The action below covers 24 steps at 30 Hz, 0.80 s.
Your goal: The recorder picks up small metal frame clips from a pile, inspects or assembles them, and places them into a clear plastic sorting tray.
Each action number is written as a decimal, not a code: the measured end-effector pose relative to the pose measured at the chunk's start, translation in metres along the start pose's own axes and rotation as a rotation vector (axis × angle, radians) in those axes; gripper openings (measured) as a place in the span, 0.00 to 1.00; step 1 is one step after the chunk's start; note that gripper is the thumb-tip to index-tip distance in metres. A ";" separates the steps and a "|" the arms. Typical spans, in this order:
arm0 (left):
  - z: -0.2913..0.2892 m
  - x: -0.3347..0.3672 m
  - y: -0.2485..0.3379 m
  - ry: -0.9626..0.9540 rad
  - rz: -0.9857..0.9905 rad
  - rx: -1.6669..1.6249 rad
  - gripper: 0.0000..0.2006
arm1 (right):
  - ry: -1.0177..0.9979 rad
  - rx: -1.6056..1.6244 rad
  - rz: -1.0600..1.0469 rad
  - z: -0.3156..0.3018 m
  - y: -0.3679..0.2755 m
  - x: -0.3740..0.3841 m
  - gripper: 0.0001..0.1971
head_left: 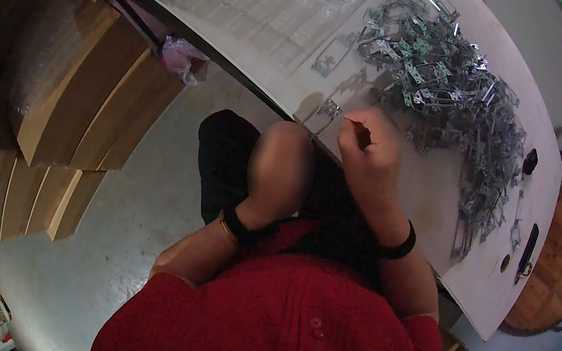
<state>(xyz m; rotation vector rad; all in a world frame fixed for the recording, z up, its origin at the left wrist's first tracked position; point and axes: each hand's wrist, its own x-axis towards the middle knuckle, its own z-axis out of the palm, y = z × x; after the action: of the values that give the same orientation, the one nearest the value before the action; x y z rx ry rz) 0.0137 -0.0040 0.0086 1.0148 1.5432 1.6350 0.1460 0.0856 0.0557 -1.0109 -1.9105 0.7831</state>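
My left hand [281,168] is over my lap, just off the table's near edge. It is smeared, and its fingers do not show clearly. My right hand [373,158] is at the table edge with its fingers curled into a pinch. Right by its fingertips, between the two hands, a small thin metal bracket [330,108] sticks out past the edge. What the pinch itself holds is hidden. Beyond my right hand lies a large tangled heap of similar metal brackets [427,70] on the white table [276,73].
Clear plastic-wrapped rows of parts [274,1] lie on the far left of the table. Cardboard boxes [64,85] stack up at the left, near a plastic bag [183,59]. A black tool [528,248] lies at the right edge, beside a round wooden stool [559,258].
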 end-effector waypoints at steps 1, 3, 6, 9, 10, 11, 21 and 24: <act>0.000 -0.001 -0.003 -0.002 -0.005 -0.011 0.10 | 0.009 -0.059 -0.090 0.000 0.005 0.002 0.04; 0.002 -0.001 -0.008 0.009 -0.005 -0.038 0.10 | 0.013 -0.064 -0.128 0.000 0.008 0.002 0.04; 0.004 -0.001 -0.009 0.021 -0.018 -0.060 0.10 | 0.005 0.046 -0.020 0.001 0.006 0.001 0.04; 0.001 -0.001 -0.001 -0.001 -0.064 -0.041 0.10 | -0.008 0.025 -0.026 -0.003 0.003 0.003 0.03; 0.001 -0.001 -0.005 0.008 -0.065 -0.040 0.10 | -0.030 0.000 -0.045 -0.003 0.005 0.002 0.03; 0.002 -0.001 -0.007 0.016 -0.066 -0.040 0.10 | -0.051 -0.026 -0.063 -0.005 0.005 0.001 0.03; 0.013 0.025 0.019 -0.113 -0.388 -0.437 0.11 | -0.018 0.004 0.163 -0.029 0.010 0.002 0.04; 0.021 0.039 0.015 -0.196 -0.431 -0.504 0.12 | 0.003 -0.023 0.191 -0.037 0.008 0.007 0.05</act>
<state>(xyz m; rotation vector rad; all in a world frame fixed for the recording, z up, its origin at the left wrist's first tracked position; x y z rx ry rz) 0.0139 0.0391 0.0273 0.5080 1.0478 1.4557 0.1792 0.1007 0.0692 -1.2212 -1.8425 0.8682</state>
